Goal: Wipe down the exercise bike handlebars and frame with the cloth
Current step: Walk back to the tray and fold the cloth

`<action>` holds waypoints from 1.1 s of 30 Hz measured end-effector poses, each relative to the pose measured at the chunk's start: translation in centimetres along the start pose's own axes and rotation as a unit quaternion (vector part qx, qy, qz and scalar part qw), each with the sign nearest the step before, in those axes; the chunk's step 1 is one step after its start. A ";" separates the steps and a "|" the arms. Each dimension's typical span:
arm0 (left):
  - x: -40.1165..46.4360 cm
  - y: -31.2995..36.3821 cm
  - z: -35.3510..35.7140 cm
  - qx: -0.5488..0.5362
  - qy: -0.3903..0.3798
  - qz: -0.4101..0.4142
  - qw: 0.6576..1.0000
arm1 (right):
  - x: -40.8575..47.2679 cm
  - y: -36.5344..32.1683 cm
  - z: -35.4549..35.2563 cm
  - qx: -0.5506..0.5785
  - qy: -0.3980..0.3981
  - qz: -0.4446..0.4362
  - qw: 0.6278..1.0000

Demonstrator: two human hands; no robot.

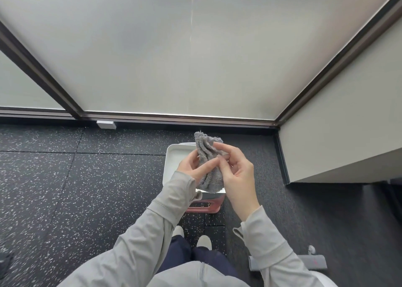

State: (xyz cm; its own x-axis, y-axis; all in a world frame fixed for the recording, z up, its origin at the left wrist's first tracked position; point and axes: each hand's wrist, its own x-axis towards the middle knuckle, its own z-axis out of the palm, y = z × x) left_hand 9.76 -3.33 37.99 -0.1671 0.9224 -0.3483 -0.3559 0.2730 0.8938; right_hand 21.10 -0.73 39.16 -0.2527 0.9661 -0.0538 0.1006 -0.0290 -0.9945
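Cloth (207, 165) (grey, bunched) between both hands (217, 167)

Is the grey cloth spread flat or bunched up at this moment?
Bunched up. The cloth hangs in gathered vertical folds, pinched between the left hand and the right hand.

Soft, even daylight comes through the frosted window (174, 47). Shadows are weak. The wide lens bends straight lines near the edges; the corners look slightly blurred.

I wear a light grey zip jacket (195, 273) with long sleeves (169, 197), navy trousers (180, 254) and pale shoes (204, 241).
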 end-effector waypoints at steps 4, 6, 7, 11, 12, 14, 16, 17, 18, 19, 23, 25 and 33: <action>-0.2 0.2 -0.4 -0.057 0.022 -0.060 0.996 | -0.1 0.2 -0.7 -0.002 0.035 0.003 0.999; 0.0 0.8 -0.9 -0.130 0.027 -0.120 0.984 | -0.1 0.6 -1.3 0.002 0.063 0.019 0.998; 0.0 1.0 -1.2 -0.157 0.027 -0.149 0.976 | -0.1 0.8 -1.5 0.012 0.076 0.036 0.996; -0.3 1.3 -1.8 -0.208 0.026 -0.181 0.961 | 0.2 2.0 -2.0 0.072 0.054 0.149 0.985; -0.3 1.2 -1.9 -0.208 0.030 -0.181 0.961 | 0.3 2.1 -2.1 0.117 0.031 0.190 0.974; -0.4 1.4 -2.0 -0.198 0.023 -0.190 0.961 | 0.4 2.4 -2.2 0.182 -0.013 0.242 0.953; -0.4 1.4 -2.1 -0.183 0.014 -0.208 0.961 | 0.5 2.5 -2.2 0.157 -0.049 0.243 0.956; -0.4 1.3 -2.2 -0.179 0.010 -0.216 0.960 | 0.6 2.5 -2.0 0.135 -0.050 0.234 0.961; -0.3 1.3 -2.3 -0.173 0.009 -0.221 0.960 | 0.7 2.5 -1.8 0.119 -0.036 0.226 0.966; -0.3 1.2 -2.4 -0.169 0.009 -0.223 0.960 | 0.8 2.5 -1.6 0.110 -0.014 0.218 0.970; 0.0 0.1 -2.3 -0.074 0.059 -0.198 0.976 | 1.1 2.5 -0.1 0.051 0.061 0.184 0.980; 0.1 -0.8 -1.9 -0.008 0.129 -0.118 0.985 | 1.2 2.7 0.6 0.009 0.077 0.158 0.984; 3.6 -4.4 -2.2 0.030 0.236 0.049 0.970 | 3.3 7.2 2.0 -0.055 0.131 0.151 0.978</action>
State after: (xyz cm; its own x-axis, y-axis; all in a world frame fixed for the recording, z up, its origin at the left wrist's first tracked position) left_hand 8.71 -1.82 32.19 -0.6051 0.7207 -0.3383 -0.2650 0.2184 0.9392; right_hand 19.05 1.76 31.60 0.0576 0.9508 -0.3045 0.2386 -0.3092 -0.9206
